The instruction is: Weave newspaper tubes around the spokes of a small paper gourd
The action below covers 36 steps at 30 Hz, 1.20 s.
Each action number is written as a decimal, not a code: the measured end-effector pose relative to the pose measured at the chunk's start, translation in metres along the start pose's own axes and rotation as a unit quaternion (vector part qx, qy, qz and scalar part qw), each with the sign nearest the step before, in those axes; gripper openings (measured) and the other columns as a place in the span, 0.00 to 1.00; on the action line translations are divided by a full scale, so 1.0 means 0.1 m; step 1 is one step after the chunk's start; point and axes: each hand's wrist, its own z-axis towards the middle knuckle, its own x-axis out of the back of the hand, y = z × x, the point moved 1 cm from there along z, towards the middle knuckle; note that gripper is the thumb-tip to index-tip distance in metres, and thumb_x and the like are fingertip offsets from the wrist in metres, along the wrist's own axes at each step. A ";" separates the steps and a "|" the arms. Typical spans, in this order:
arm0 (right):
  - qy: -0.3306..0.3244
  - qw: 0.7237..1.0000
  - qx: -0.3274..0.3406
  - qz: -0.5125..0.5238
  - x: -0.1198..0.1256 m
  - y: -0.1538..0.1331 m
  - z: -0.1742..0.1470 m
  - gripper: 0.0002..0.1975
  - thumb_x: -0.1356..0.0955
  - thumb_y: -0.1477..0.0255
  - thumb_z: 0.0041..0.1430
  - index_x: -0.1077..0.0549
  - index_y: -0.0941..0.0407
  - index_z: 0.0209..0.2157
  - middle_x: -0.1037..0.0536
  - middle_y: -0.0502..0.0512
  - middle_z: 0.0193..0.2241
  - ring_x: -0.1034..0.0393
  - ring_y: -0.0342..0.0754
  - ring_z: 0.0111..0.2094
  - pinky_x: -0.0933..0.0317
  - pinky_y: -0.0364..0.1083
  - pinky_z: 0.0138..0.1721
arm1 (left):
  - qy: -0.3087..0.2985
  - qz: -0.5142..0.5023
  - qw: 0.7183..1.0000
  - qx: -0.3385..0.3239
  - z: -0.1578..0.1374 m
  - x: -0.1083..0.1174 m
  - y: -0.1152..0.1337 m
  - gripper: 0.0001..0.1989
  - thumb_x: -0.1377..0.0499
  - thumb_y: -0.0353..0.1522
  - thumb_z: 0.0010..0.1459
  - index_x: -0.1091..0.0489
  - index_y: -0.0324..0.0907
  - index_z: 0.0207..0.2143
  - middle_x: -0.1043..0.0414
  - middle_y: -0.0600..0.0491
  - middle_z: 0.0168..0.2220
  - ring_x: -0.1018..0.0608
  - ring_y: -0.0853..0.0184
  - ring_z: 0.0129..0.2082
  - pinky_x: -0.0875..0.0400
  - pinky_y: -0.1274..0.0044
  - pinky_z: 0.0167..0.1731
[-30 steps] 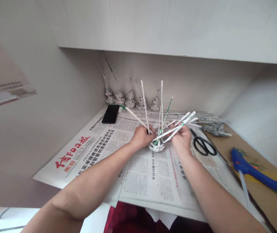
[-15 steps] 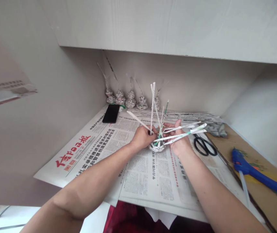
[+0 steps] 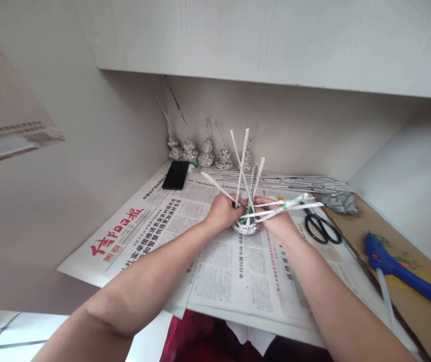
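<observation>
While the left hand (image 3: 225, 211) pinches the rim of the small woven base (image 3: 246, 228), the right hand (image 3: 275, 221) curls its fingers round the far side, half hidden behind paper sticks (image 3: 217, 185) — whether they grip one, I can't tell. I'd call this step weaving; the next move seems to want a steady rim and a stick bent past its neighbour. The cup-shaped base sits over the newspaper (image 3: 215, 281) — some green shows inside. Farther back stand gourd-shaped pieces (image 3: 206, 156).
</observation>
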 end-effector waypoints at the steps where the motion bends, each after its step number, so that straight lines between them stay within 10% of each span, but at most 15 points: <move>1: -0.022 1.000 0.005 0.003 0.01 -0.01 0.00 0.09 0.29 0.70 0.43 0.23 0.55 0.30 0.21 0.52 0.27 0.29 0.47 0.28 0.37 0.46 0.32 | -0.001 0.003 1.000 -0.002 0.00 0.00 0.00 0.08 0.41 0.23 0.45 0.23 0.39 0.28 0.22 0.55 0.27 0.22 0.70 0.28 0.30 0.81 0.33; 36: 0.017 0.989 -0.021 0.145 -0.04 0.01 0.01 0.17 0.22 0.64 0.34 0.24 0.57 0.26 0.23 0.50 0.22 0.29 0.45 0.23 0.37 0.44 0.25 | -0.062 0.060 0.990 -0.109 -0.05 0.03 0.15 0.07 0.42 0.23 0.49 0.26 0.39 0.24 0.25 0.55 0.25 0.26 0.71 0.28 0.34 0.80 0.33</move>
